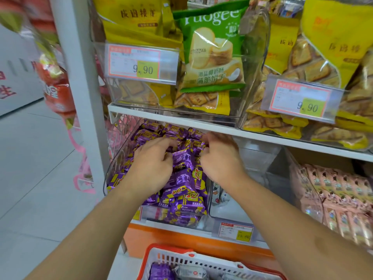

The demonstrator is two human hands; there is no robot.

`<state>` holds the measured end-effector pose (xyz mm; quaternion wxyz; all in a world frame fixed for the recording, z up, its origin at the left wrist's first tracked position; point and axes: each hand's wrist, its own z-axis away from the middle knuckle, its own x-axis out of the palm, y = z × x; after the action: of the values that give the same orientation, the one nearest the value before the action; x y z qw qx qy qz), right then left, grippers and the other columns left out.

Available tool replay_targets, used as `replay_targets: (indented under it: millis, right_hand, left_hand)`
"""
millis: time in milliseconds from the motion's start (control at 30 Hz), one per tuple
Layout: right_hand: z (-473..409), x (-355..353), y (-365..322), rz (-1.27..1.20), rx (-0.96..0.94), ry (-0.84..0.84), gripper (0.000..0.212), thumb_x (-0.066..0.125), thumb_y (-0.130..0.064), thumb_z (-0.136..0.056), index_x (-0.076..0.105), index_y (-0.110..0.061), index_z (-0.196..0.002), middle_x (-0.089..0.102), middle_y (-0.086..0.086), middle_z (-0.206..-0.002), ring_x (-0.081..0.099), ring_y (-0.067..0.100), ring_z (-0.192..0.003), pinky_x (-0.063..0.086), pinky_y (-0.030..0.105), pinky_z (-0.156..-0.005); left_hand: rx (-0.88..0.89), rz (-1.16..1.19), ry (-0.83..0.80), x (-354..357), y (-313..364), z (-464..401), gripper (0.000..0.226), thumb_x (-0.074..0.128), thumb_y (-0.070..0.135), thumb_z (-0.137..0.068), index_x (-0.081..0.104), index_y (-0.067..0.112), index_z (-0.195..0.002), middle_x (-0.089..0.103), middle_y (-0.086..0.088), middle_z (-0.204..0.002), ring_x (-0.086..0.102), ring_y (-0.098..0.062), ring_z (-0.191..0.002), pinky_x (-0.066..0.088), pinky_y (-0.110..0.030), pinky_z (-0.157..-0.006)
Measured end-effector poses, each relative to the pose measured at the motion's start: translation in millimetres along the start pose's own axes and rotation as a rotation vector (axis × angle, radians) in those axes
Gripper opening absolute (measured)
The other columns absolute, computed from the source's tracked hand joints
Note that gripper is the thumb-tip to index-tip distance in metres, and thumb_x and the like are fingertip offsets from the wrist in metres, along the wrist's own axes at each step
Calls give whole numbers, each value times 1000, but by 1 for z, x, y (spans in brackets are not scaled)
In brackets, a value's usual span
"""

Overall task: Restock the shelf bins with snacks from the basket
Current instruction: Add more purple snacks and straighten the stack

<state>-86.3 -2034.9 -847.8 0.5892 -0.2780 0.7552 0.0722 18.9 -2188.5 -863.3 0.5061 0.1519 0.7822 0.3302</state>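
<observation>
Both bare forearms reach forward and up from the bottom of the view into the clear plastic shelf bin [113, 164] on the lower shelf, at its left end beside the white upright post [80, 77]. The left hand [153, 158] lies palm down on the heap of small purple and yellow foil snack packets [181, 186] that fills this bin, its fingers curled down among the packets near the back of the bin; whether it actually has hold of one cannot be told. The right hand [220, 154] is just beside it, wrist bent, its fingers curled into the packets at the bin's back right part, under the front edge of the white shelf board [201, 126] above; its grip cannot be told either. One purple packet stands up between the two hands.

Below, at the bottom edge of the view, the red-rimmed white plastic basket [181, 257] holds more purple packets [161, 272] and a silver-grey one.

On the upper shelf, clear bins hold yellow biscuit bags [133, 19] and one green biscuit bag [212, 49], with price tags [141, 63] reading 9.90 on the bin fronts. To the right on the lower shelf lie pink packets [335, 190].
</observation>
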Motion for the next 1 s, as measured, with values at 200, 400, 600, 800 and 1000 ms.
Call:
replay_targets:
  millis: [200,400,600,800,1000]
  right_hand:
    - [11,0,-21,-146,131,-141,61,49,-71,-90,49,-14,-114,70,12,-100,59,37,-109,47,42,-91]
    - [6,-3,-40,-266,216,-178,44,72,-53,-85,48,-19,-98,72,7,-100,66,34,-104,53,42,-92]
    - [10,-1,-28,-874,409,77,19,83,-17,-82,67,-28,-84,75,-5,-89,73,22,-88,60,42,-84]
    - [28,-8,-22,-1069,233,91,39,82,13,-74,71,-18,-95,76,1,-97,71,13,-87,59,34,-78]
    - [52,-17,-30,-1012,-86,50,45,71,25,-72,70,-15,-94,73,-6,-102,70,6,-100,56,21,-84]
  left_hand:
    - [-147,-119,18,-10,10,31,29,62,25,-92,65,34,-119,55,9,-133,46,-25,-129,35,-45,-113]
    - [-168,-221,-62,-3,13,66,50,59,39,-92,51,40,-141,38,7,-142,35,-24,-130,34,-40,-112]
    - [-147,-264,-92,4,4,58,46,51,49,-100,51,33,-143,40,5,-148,36,-26,-131,35,-41,-114]
    - [-169,-228,16,3,11,50,40,58,45,-95,57,40,-134,45,14,-140,38,-21,-129,31,-43,-112]
    - [-531,871,93,-31,44,42,26,67,38,-98,71,12,-96,76,-6,-83,74,-26,-81,63,-44,-79]
